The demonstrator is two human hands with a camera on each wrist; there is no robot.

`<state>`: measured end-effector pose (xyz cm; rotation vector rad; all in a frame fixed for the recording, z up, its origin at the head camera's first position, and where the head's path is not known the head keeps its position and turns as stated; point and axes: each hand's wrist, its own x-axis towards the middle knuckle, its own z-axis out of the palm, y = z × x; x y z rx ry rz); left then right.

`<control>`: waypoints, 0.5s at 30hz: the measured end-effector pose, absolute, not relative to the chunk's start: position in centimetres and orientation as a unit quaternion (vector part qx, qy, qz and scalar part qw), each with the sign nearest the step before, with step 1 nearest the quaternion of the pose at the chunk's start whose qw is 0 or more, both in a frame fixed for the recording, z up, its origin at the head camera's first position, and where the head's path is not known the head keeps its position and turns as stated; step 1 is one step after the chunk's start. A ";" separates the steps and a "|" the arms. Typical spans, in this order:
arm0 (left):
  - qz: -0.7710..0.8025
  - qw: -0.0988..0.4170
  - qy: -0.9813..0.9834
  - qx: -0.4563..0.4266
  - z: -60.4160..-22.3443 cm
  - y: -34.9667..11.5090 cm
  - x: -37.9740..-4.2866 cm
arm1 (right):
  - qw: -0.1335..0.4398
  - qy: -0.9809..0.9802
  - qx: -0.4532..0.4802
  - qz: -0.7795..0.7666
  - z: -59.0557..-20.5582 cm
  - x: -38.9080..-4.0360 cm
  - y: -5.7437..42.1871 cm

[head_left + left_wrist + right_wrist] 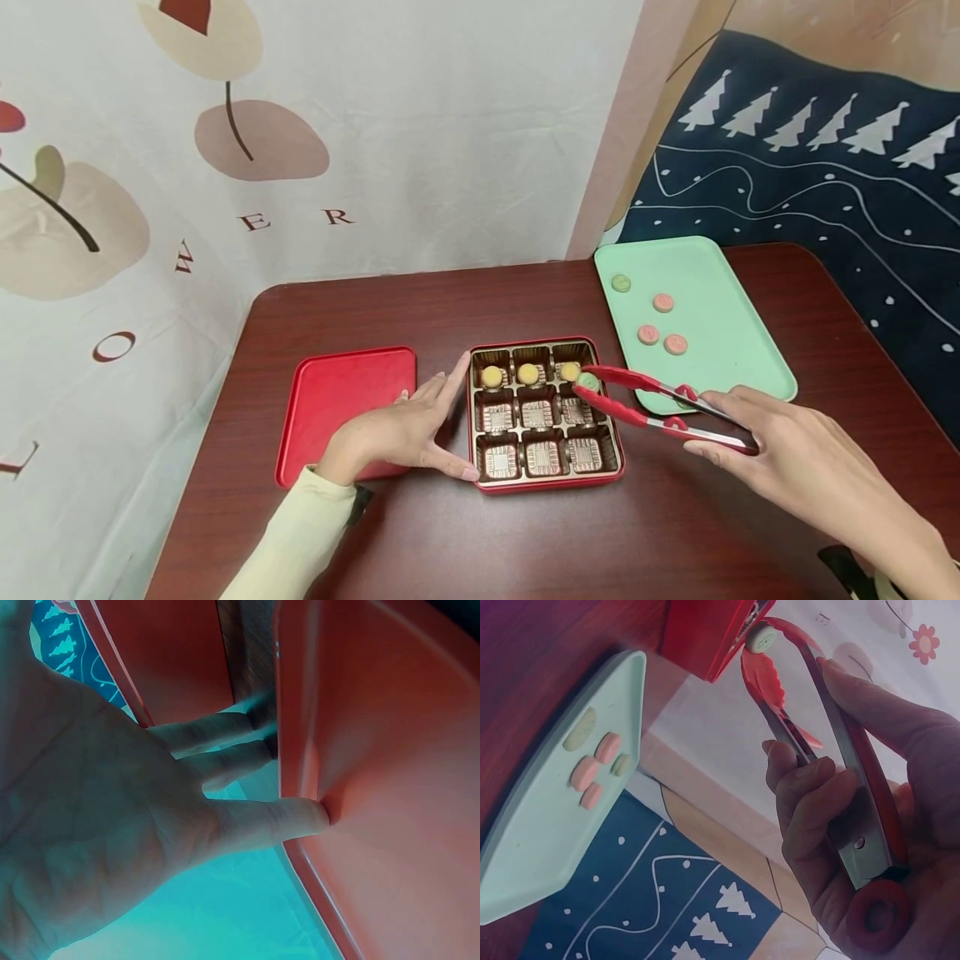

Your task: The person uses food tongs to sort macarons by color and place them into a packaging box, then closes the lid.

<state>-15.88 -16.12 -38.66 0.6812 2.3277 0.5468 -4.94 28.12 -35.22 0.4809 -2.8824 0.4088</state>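
My right hand [806, 458] grips a pair of tongs [618, 410] with red tips and metal arms. Between the tips is a green round candy-like disc [588, 382], held over the upper right of a red box [546, 483]. The box has a gold-brown insert of square compartments in three rows. One yellow disc [491, 377] lies in each compartment of the far row; the tong tips overlap the right-hand one. Against the box's left side rests my left hand [397, 429], thumb and forefinger spread straight along it. In the right wrist view, fingers wrap the tong arms [855, 817].
Behind and right of the box stands a mint-green tray [720, 308] with pink discs [663, 302] and green discs [621, 282]; the tongs pass over its near corner. A red lid [345, 392] lies left of the box, partly under my left hand. Fabric hangs behind the table.
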 end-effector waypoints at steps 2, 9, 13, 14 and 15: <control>0.208 0.323 0.887 0.258 -38.7 -16.1 -15.9 | 0.093 -0.973 0.162 0.137 -35.2 -4.9 28.1; 0.207 0.327 0.886 0.256 -38.6 -16.1 -15.9 | 0.093 -0.973 0.164 0.132 -35.2 -4.6 28.1; 0.206 0.327 0.886 0.256 -38.6 -16.1 -15.9 | 0.088 -0.974 0.164 0.127 -35.2 -4.4 28.0; 0.206 0.327 0.886 0.257 -38.6 -16.1 -15.9 | 0.083 -0.975 0.162 0.126 -35.2 -4.3 27.9; 0.206 0.327 0.886 0.256 -38.6 -16.2 -15.9 | 0.079 -0.976 0.161 0.124 -35.2 -4.3 27.9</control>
